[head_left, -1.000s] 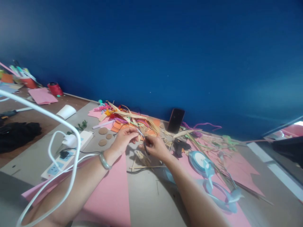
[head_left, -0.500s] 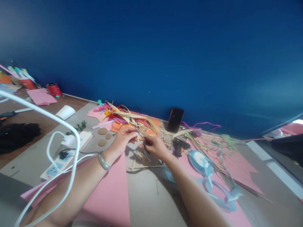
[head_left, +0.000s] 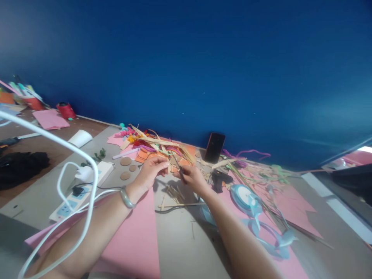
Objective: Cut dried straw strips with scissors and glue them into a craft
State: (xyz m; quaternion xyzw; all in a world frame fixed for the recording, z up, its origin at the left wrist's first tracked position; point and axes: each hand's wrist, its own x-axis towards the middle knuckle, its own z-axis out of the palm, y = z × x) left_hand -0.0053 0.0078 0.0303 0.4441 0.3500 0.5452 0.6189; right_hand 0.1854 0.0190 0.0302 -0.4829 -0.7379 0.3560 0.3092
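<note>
My right hand point(head_left: 192, 179) is closed around a pair of scissors point(head_left: 176, 162), whose blades point up and away from me. Just left of the blades, the fingers of my left hand point(head_left: 154, 169) pinch a small tan strip point(head_left: 169, 167); what it is made of is hard to tell. A pale green bangle point(head_left: 128, 197) circles my left wrist. Below both hands lies a little heap of short straw-coloured pieces point(head_left: 174, 193), with a thin stick point(head_left: 180, 205) in front of it. Several round brown discs point(head_left: 125, 161) rest left of my left hand.
A dark phone point(head_left: 215, 147) leans on the blue wall. Right of my hand are a black glue gun point(head_left: 221, 179) and a roll of light-blue ribbon point(head_left: 245, 198). A power strip point(head_left: 72, 201) and a looping white cable point(head_left: 94, 182) are at left. Pink paper point(head_left: 133, 236) lies under my left forearm.
The scissors have turned away from my left fingertips, and their blades now point more steeply upward. My left hand stays almost where it was.
</note>
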